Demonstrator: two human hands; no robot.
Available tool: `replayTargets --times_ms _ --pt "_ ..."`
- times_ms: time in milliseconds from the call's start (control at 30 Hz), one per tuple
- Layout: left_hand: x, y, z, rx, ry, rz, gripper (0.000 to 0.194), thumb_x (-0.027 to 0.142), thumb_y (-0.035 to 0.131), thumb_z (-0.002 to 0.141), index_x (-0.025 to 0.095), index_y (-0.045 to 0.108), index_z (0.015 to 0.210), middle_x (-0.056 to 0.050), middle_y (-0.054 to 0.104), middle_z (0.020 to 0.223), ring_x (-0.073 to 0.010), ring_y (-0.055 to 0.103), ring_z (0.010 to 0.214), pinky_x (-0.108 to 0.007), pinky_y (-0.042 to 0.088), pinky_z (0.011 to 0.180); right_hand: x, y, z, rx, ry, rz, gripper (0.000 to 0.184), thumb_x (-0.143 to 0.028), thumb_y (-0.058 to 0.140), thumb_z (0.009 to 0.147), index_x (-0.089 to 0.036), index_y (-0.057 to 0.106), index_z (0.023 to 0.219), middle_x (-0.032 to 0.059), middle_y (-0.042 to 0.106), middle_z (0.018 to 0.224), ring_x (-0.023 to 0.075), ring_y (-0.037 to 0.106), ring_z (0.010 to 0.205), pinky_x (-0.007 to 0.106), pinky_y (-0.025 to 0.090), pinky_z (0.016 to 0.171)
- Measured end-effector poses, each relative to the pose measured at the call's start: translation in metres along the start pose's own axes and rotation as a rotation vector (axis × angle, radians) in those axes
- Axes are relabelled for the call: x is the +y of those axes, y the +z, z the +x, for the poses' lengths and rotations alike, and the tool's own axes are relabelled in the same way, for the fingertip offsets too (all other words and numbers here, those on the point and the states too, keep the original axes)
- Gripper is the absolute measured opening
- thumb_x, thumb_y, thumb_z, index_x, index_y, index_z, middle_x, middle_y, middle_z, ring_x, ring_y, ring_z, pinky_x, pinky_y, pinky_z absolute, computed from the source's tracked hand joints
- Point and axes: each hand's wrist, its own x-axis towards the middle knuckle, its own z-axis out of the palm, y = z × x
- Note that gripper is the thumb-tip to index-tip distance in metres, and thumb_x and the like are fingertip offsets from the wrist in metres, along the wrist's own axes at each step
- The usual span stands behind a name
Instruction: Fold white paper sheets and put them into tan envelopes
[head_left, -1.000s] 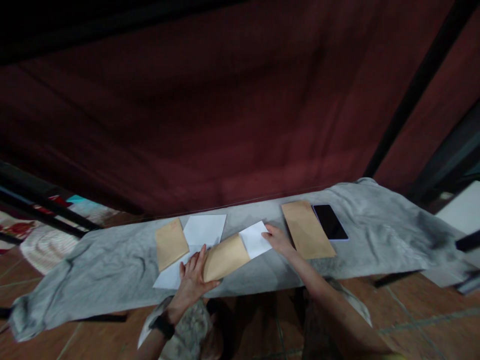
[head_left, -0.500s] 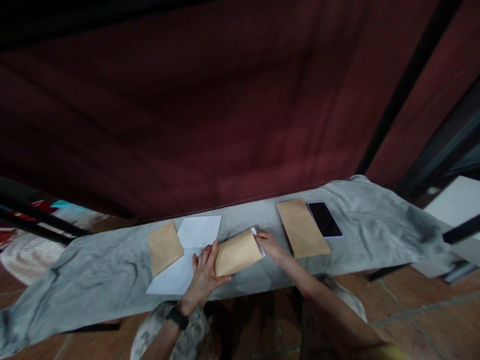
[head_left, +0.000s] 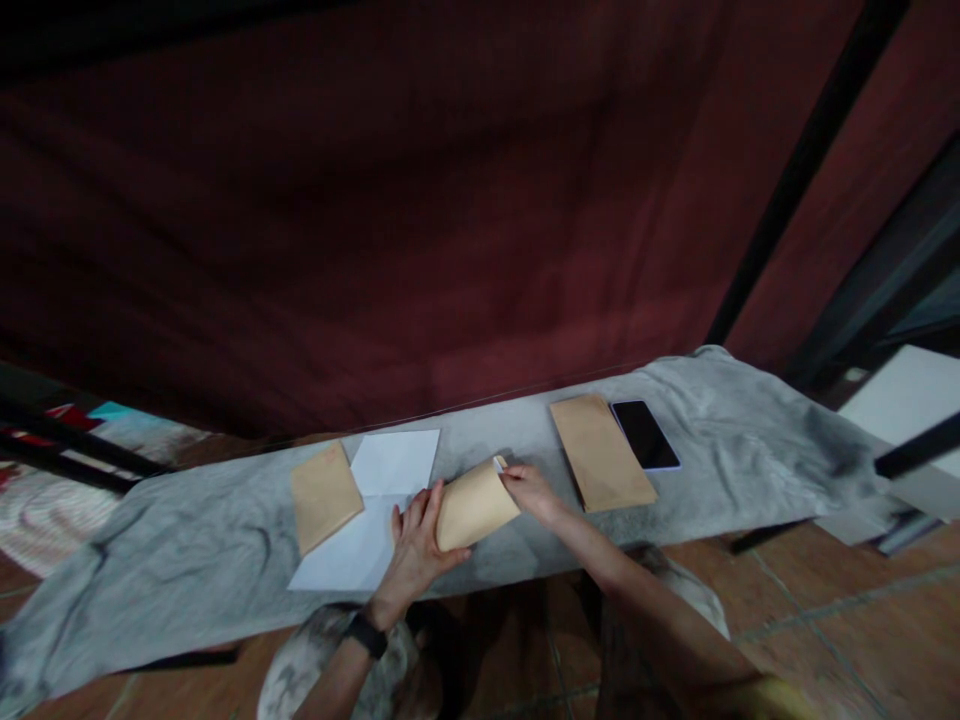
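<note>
My left hand (head_left: 417,548), a dark watch on its wrist, holds the left end of a brown paper envelope (head_left: 474,506), thumb along the near edge and fingers at the far side. At the envelope's right end, my right hand (head_left: 527,490) has its fingers closed on white paper (head_left: 499,465), most of it hidden inside the envelope. Only a small white corner shows at the mouth. Left of my left hand lies a creased white sheet (head_left: 396,458), partly under another brown envelope (head_left: 325,494).
Brown envelopes (head_left: 602,455), apparently stacked, lie to the right beside a dark-screened phone (head_left: 645,434). A grey cloth (head_left: 750,450) covers the narrow bench. Behind it hangs a dark red curtain (head_left: 480,220), with a black pole (head_left: 806,170) at the right.
The white paper has slid further left into the envelope, so less of it shows. My right hand has moved slightly left with it, while my left hand keeps hold of the envelope.
</note>
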Motion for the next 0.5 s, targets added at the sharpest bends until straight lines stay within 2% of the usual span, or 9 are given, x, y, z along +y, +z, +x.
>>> replayTargets --times_ms 100,233,300,500 --pt "-0.003 0.001 0.001 0.026 0.016 0.024 0.119 0.045 0.080 0.074 0.026 0.004 0.164 -0.018 0.045 0.148 -0.0392 0.039 0.141 -0.066 0.014 0.118 0.003 -0.001 0.006 0.068 0.008 -0.016 0.012 -0.026 0.061 0.074 -0.024 0.069 0.083 -0.0007 0.072 0.078 0.0196 0.068 0.077 0.028 0.053 0.070" --pt "-0.004 -0.002 0.004 0.059 0.069 0.063 0.116 0.045 0.079 0.075 0.025 0.008 0.164 -0.018 0.046 0.148 -0.0386 0.040 0.141 -0.065 0.011 0.120 0.009 -0.006 0.012 0.153 0.032 -0.011 0.029 -0.021 0.058 0.071 -0.024 0.065 0.099 -0.0026 0.069 0.086 0.0177 0.066 0.081 0.027 0.052 0.074" --pt "-0.002 -0.005 0.005 0.052 0.096 0.072 0.114 0.043 0.079 0.076 0.024 0.009 0.164 -0.018 0.045 0.148 -0.0389 0.038 0.142 -0.064 0.009 0.120 0.010 -0.007 0.013 0.133 0.048 0.008 0.031 -0.020 0.058 0.069 -0.022 0.065 0.099 -0.0024 0.069 0.085 0.0175 0.066 0.079 0.026 0.051 0.072" --pt "0.002 -0.011 0.009 0.026 0.146 0.075 0.111 0.040 0.078 0.077 0.025 0.009 0.163 -0.018 0.045 0.149 -0.0386 0.037 0.144 -0.064 0.008 0.120 0.009 -0.012 0.007 -0.013 0.075 0.068 0.017 -0.024 0.059 0.067 -0.018 0.068 0.080 -0.0023 0.068 0.072 0.0164 0.064 0.068 0.024 0.049 0.064"
